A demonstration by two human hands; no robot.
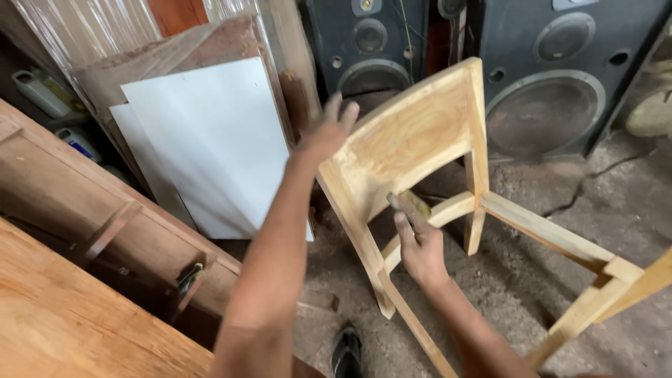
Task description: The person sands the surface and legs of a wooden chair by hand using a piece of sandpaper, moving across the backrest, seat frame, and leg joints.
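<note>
An unfinished pale wooden chair frame (448,133) stands tilted on the dirt floor, its backrest toward me. My left hand (329,129) rests open against the backrest's upper left corner, fingers spread. My right hand (418,245) is closed around a small folded piece of sandpaper (413,204) and presses it at the lower edge of the backrest, close to the cross rail (448,210). The seat rails (553,234) run off to the right.
White boards (210,140) and brown wooden panels (175,49) lean on the left. A wooden bench top (63,315) fills the lower left. Two large black speakers (553,84) stand behind the chair. A dark sandal (346,353) shows at the bottom.
</note>
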